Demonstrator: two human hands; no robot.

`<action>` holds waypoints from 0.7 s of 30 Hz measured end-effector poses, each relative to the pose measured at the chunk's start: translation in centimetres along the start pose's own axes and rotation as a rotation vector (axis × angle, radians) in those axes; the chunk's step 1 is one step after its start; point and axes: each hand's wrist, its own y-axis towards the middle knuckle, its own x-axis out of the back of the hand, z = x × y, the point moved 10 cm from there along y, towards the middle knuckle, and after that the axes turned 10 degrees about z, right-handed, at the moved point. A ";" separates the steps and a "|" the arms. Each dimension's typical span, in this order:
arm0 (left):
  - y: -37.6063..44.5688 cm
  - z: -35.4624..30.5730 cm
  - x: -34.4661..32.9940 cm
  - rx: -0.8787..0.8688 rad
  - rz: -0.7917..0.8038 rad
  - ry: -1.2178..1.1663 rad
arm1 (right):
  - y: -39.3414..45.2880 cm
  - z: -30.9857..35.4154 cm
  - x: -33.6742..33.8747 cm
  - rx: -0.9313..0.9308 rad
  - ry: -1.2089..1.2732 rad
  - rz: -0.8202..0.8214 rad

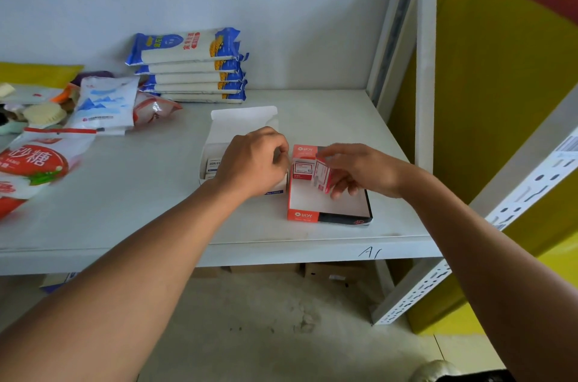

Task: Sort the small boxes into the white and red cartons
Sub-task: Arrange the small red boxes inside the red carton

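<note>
An open white carton lies on the shelf with its lid flap raised at the back; small white boxes show in its left part. My left hand hovers over this carton with fingers curled, and what they hold is hidden. To its right lies an open red carton with a white floor. A small red-and-white box stands at its far end. My right hand pinches another small red box, tilted, just above the red carton's far half.
The white shelf carries stacked blue-and-white noodle packs at the back and sugar bags and other packets at the left. A shelf upright and a yellow panel stand at the right. Brown cartons sit under the shelf.
</note>
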 end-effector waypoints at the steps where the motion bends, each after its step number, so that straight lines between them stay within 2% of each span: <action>1: 0.0 0.0 0.1 0.002 -0.003 0.002 | 0.2 -0.2 -0.3 -0.045 -0.101 0.000; 5: 0.0 -0.3 0.1 -0.017 -0.005 0.016 | 1.0 -0.9 -0.7 -0.249 -0.607 0.019; 7: -0.1 -0.3 0.2 -0.021 -0.007 0.023 | 0.9 -0.6 -0.4 -0.296 -0.750 0.009; 10: -0.2 -0.2 0.3 -0.012 -0.009 0.022 | 0.5 1.1 0.4 -0.176 -0.747 -0.087; 12: -0.2 -0.2 0.4 -0.009 -0.007 0.020 | 0.5 1.3 -0.3 -0.121 -0.749 -0.046; 15: -0.2 -0.3 0.3 -0.010 -0.005 0.012 | 0.6 0.2 -1.5 -0.134 -0.792 0.008; 21: -0.1 -0.6 0.4 -0.019 -0.007 0.018 | -0.4 0.7 0.1 -0.167 -0.749 -0.126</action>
